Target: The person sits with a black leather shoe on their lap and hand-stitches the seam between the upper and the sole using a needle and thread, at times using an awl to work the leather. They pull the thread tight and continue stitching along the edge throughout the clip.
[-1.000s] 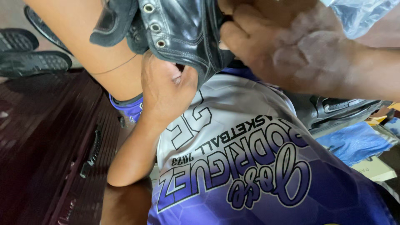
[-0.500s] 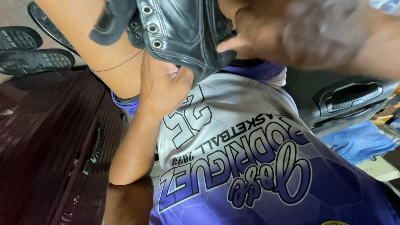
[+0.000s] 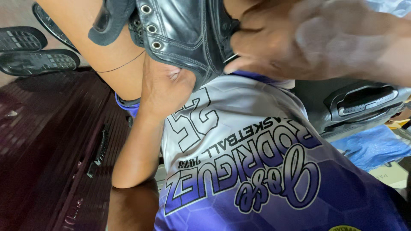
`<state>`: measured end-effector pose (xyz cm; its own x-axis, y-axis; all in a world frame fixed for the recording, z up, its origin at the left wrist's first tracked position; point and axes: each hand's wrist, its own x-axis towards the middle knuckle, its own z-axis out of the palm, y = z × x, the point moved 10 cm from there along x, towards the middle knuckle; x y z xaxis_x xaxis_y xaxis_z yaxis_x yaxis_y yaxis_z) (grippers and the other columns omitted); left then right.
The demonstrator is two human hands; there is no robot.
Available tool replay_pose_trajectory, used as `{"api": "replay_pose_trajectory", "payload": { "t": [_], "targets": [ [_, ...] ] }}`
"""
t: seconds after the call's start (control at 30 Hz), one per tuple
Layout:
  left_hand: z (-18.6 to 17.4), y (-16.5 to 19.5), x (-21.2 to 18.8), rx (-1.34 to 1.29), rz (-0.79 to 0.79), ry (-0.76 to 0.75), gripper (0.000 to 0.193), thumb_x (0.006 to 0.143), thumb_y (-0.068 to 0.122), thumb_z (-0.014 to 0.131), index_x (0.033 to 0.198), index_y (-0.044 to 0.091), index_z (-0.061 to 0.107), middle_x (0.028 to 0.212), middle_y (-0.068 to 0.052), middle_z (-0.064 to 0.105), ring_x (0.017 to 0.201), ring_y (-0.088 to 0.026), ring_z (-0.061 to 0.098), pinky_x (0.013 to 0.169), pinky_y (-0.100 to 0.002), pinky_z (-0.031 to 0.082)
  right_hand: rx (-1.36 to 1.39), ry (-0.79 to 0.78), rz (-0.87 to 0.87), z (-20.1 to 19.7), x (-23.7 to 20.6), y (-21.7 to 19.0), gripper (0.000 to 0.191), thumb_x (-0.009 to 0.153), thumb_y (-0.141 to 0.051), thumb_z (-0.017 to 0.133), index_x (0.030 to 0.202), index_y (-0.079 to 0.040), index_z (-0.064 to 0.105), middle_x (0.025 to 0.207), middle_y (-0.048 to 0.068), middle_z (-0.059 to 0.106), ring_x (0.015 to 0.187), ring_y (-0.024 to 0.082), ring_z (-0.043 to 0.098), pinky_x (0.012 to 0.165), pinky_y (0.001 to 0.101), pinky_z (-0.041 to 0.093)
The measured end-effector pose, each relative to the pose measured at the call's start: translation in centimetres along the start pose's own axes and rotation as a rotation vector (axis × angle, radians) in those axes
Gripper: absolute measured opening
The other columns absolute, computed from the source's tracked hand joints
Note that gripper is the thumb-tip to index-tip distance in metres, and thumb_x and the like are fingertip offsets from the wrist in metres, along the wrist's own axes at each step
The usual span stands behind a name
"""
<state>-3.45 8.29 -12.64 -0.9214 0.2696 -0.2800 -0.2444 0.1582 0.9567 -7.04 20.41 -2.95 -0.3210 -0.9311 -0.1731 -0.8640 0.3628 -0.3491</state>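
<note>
Both hands are on the black leather boot, which sits right up against the chest, over the purple and white jersey. The left hand comes up from below and is curled shut around the boot's lower edge, thumb pressed into the leather just under the row of metal eyelets. The right hand is above and to the right of it, fingers bent and pinching the boot's other flap. It's blurry, so I can't tell exactly how much leather it has.

Left of the left hand there's a bare leg touching the boot, with a thin dark thread around it.

If you ask me, the trick with stiff leather like this is to hold both flaps close to the eyelets, not out at the soft edge, and to pull evenly so the opening doesn't twist. I'd also watch that the thread doesn't snag.

Further left of the left arm is a maroon suitcase and some shoe soles. Below the right hand is a black case and a blue bag.
</note>
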Motion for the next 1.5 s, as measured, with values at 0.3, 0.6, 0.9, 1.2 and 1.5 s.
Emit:
{"api": "replay_pose_trajectory", "payload": {
  "t": [0.3,0.6,0.9,1.2,1.5],
  "targets": [
    [-0.5,1.0,-0.1,0.024,0.144,0.01,0.032,0.091,-0.007,0.059,0.121,-0.003,0.064,0.118,-0.017,0.07,0.113,-0.029,0.068,0.104,-0.034,0.051,0.418,-0.172,0.296,1.8,-0.8,2.6,0.01,0.088,-0.011,0.066,0.079,-0.008,0.064,0.071,0.003,0.062,0.062,0.017,0.059,0.056,0.0325,0.048],
    [-1.2,1.6,0.5,-0.163,0.088,-0.064,0.021,0.099,-0.008,0.058,0.119,-0.006,0.065,0.115,-0.009,0.072,0.108,-0.016,0.066,0.101,-0.029,0.053,0.315,-0.477,0.362,3.0,-1.5,3.4,0.018,0.101,-0.023,0.059,0.088,-0.014,0.067,0.074,0.001,0.067,0.062,0.012,0.067,0.056,0.0279,0.052],
    [-2.9,2.8,1.0,-0.592,0.05,-0.092,0.013,0.11,-0.01,0.058,0.112,-0.007,0.071,0.109,-0.002,0.073,0.099,-0.007,0.065,0.091,-0.024,0.052,0.53,-0.037,0.275,-1.2,0.1,3.3,0.015,0.1,-0.018,0.059,0.098,-0.005,0.064,0.074,0.007,0.065,0.052,0.021,0.063,0.05,0.0368,0.048],
    [-5.5,3.0,1.3,-0.849,0.031,-0.029,0.014,0.103,-0.009,0.06,0.11,-0.004,0.072,0.107,-0.006,0.075,0.095,-0.009,0.069,0.087,-0.024,0.054,0.485,0.101,0.193,-7.0,2.4,2.7,0.017,0.101,-0.02,0.062,0.107,-0.004,0.064,0.093,0.009,0.074,0.074,0.024,0.073,0.062,0.0331,0.056],
    [-7.5,5.1,0.4,-0.761,0.098,-0.006,0.014,0.107,-0.007,0.06,0.1,-0.004,0.072,0.096,0.0,0.072,0.084,-0.004,0.062,0.076,-0.021,0.048,0.397,-0.089,0.314,-7.6,3.3,3.9,0.029,0.095,-0.025,0.061,0.118,-0.009,0.069,0.084,0.004,0.074,0.061,0.016,0.067,0.055,0.0304,0.05]
  ]
}}
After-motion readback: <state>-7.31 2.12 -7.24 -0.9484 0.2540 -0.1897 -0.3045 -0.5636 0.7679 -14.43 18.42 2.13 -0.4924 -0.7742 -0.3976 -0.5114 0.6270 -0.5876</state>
